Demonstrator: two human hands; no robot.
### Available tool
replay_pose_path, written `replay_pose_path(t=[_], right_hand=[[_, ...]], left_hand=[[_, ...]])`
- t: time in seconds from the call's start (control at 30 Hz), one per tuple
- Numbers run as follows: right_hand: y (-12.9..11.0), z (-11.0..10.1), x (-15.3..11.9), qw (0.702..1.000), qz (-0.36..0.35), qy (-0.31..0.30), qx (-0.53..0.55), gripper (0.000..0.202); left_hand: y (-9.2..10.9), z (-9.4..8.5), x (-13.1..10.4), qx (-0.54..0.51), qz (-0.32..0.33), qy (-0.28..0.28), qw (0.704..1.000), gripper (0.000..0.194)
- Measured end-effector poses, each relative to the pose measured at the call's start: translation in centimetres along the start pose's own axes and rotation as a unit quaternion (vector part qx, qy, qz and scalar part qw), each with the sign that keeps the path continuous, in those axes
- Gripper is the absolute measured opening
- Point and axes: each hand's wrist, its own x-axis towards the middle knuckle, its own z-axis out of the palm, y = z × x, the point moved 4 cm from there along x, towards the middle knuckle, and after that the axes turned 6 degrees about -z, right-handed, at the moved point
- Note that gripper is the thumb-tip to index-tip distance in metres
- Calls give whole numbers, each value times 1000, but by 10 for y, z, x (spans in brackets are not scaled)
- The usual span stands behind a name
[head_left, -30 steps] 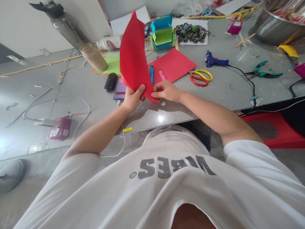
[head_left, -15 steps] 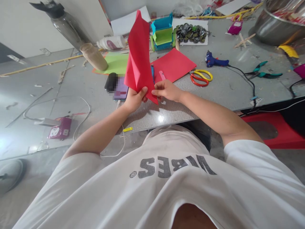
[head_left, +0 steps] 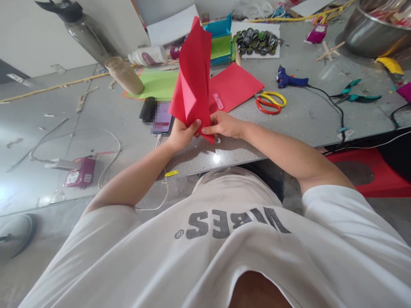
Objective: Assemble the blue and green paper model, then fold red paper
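A sheet of red paper (head_left: 194,72), bent into a loose fold, stands upright above the table's near edge. My left hand (head_left: 184,133) is closed on its lower left part, thumb lying over the front. At the lower right edge, my right hand (head_left: 223,124) pinches the same sheet between thumb and fingers. Behind my right hand lies more red paper (head_left: 239,83) flat on the table, with a small pink strip (head_left: 218,102) on it. Scissors with red and yellow handles (head_left: 271,102) rest at that paper's right corner. My fingers behind the sheet are partly hidden.
Left of the sheet are a phone (head_left: 162,117), a jar (head_left: 124,75) and a dark bottle (head_left: 91,40). Bottle caps (head_left: 258,41) are heaped at the back. A blue glue gun (head_left: 290,80), pliers (head_left: 356,95) and a metal pot (head_left: 374,32) stand or lie rightward.
The red sheet has swung slightly to the right and its fold has opened out a little. My right hand has shifted slightly down, still pinching the lower edge.
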Motion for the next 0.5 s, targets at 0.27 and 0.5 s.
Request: replay_pose_path(t=[0.27,0.5], right_hand=[[4,-3,0,1000,7,2,-5,35],[1,-3,-1,1000,20,7,-15,34]], left_hand=[[-8,-5,-2,-1,-20,9,1000,73],[-14,-7,-3,-4,-24,16,1000,70]])
